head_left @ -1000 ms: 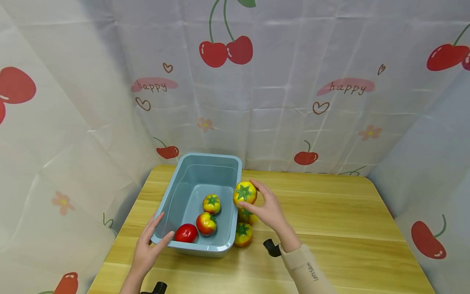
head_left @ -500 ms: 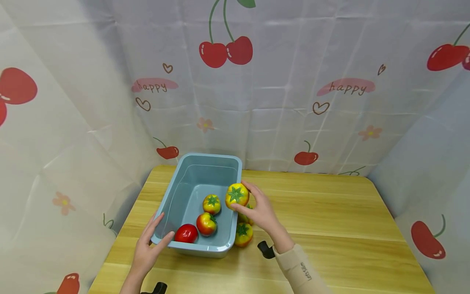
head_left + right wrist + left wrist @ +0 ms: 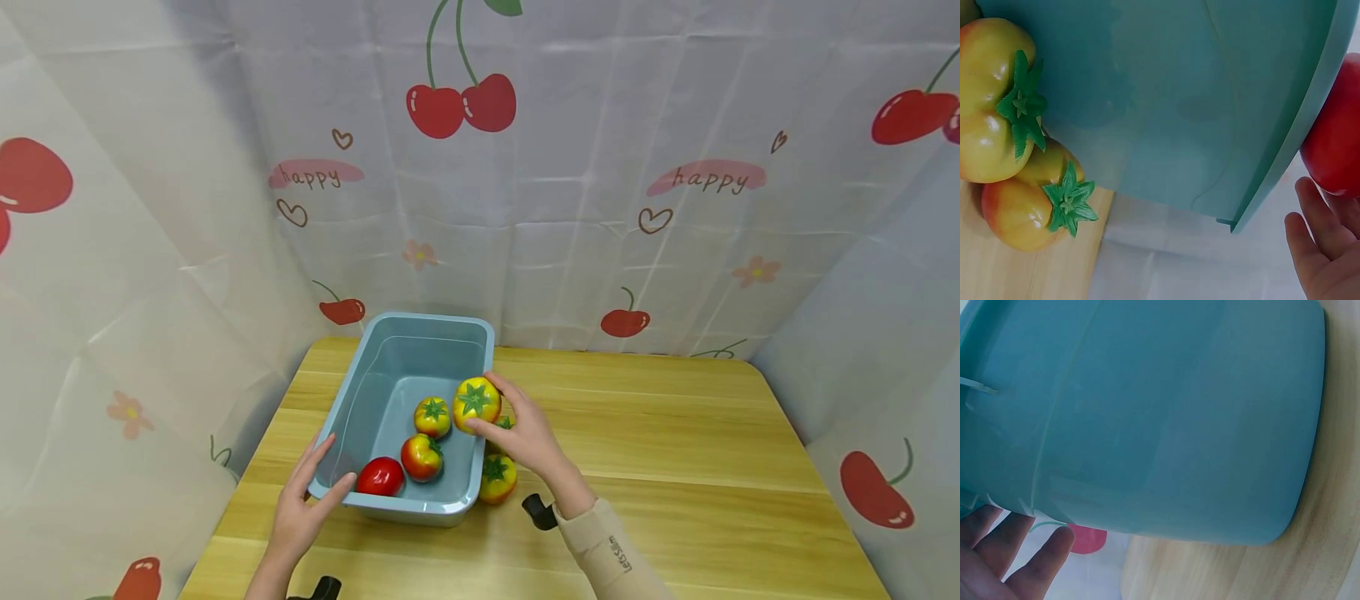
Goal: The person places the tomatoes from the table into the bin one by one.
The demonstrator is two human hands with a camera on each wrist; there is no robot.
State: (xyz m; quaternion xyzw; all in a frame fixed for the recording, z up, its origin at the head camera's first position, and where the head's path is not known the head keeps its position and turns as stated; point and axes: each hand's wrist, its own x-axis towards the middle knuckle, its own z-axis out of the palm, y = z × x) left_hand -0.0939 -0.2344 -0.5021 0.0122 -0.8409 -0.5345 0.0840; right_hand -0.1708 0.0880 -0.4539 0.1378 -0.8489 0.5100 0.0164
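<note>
My right hand pinches a yellow toy tomato with a green star-shaped calyx, above the right rim of a blue-grey plastic bin. Its glossy red underside shows beside the bin's rim in the right wrist view. At the near left corner, my left hand holds the rim, fingers along the left side and thumb over the near edge. Inside the bin lie a small yellow tomato, a red-and-yellow tomato and a glossy red one. Against the bin's right side rests another toy tomato, with one more partly hidden behind my right hand.
The bin stands on the left part of a wood-grain table. A cherry-printed curtain hangs behind the table and along both sides. Black wrist mounts show by both wrists.
My right hand has carried the yellow tomato leftward and slightly down, from beside the bin's right rim to over it. My left hand and the bin stay put.
</note>
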